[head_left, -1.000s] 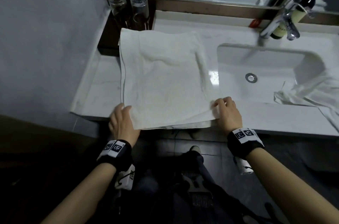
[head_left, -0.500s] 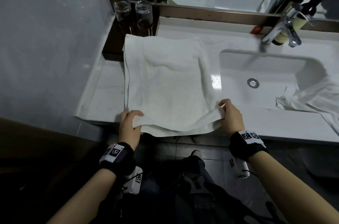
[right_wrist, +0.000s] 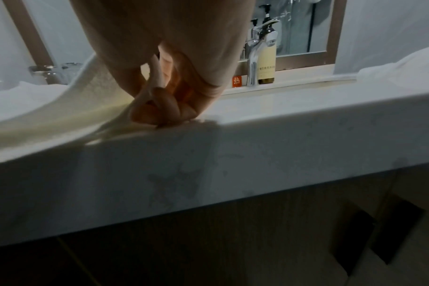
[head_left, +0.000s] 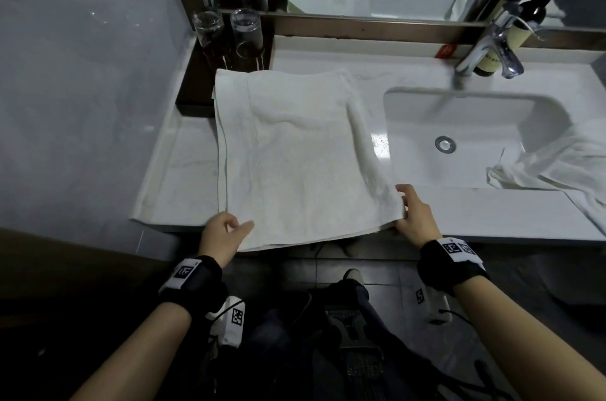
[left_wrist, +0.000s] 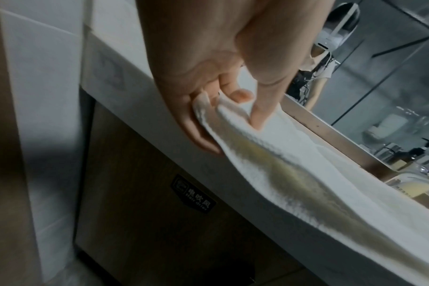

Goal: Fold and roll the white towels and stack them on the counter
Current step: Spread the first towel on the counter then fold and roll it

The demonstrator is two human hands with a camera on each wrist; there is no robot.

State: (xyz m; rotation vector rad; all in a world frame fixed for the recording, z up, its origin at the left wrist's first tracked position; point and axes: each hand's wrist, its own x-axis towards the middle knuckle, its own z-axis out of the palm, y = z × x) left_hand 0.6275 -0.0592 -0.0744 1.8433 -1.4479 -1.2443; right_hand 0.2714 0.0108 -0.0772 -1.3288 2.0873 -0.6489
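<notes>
Towel: one white towel [head_left: 295,154] lies spread flat on the tabletop [head_left: 183,164], left of the sink [head_left: 459,125]; its near edge overhangs the tabletop front.
Left hand: left hand [head_left: 223,238] pinches the near left corner, thumb on top, fingers [left_wrist: 201,133] beneath the cloth; grip closed on the towel.
Right hand: right hand [head_left: 414,217] holds the near right corner at the tabletop edge; in the right wrist view the curled fingers [right_wrist: 164,108] clamp a fold of cloth; grip closed on the towel.
Layers: doubled edge shows along the towel's left side; exact layer count cannot be told.
Second towel: one crumpled white towel [head_left: 551,167] at the sink's right rim, cut off by the frame edge.
Glasses: two [head_left: 226,36] on a dark tray [head_left: 193,89] at the back left; towel's far corner lies over the tray. Two more appear only as mirror reflections.
Tap: one chrome tap [head_left: 485,49] behind the sink.
Bottle: one pump bottle [right_wrist: 266,54] just beside the tap, half hidden by it in the head view.
Red tag: small item [head_left: 446,51] at the backsplash; print unreadable.
Cabinet: label [left_wrist: 194,195] below the tabletop, blurred.
</notes>
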